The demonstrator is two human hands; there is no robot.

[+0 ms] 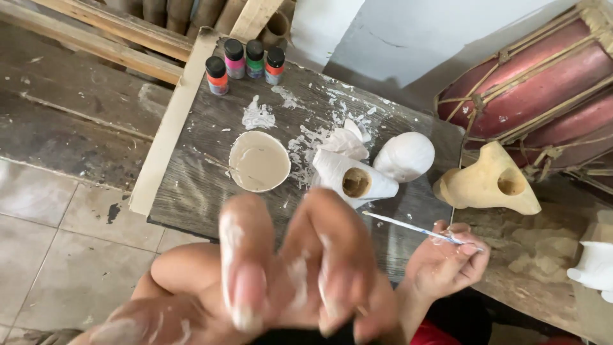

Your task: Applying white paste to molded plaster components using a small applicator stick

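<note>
My left hand (287, 268) is raised very close to the camera and is blurred. Its fingers are smeared with white paint and their tips point down at something black (306, 337) at the frame's bottom edge; whether it holds that is unclear. My right hand (447, 262) is lower right, pinching a thin white-handled paintbrush (408, 227) whose tip points left toward a white-painted cone-shaped clay piece (354, 179) with a round hole. A round dish of pale paint (258, 161) lies to the left of that piece on the dark wooden board (198, 179).
Several small paint bottles (246, 64) stand at the board's far edge. A white rounded piece (405, 155) and crumpled tissue (345, 142) lie behind the cone. An unpainted tan clay piece (488, 182), a red rope-laced drum (536, 76) and another white piece (594, 265) sit to the right. Tiled floor (57, 255) is left.
</note>
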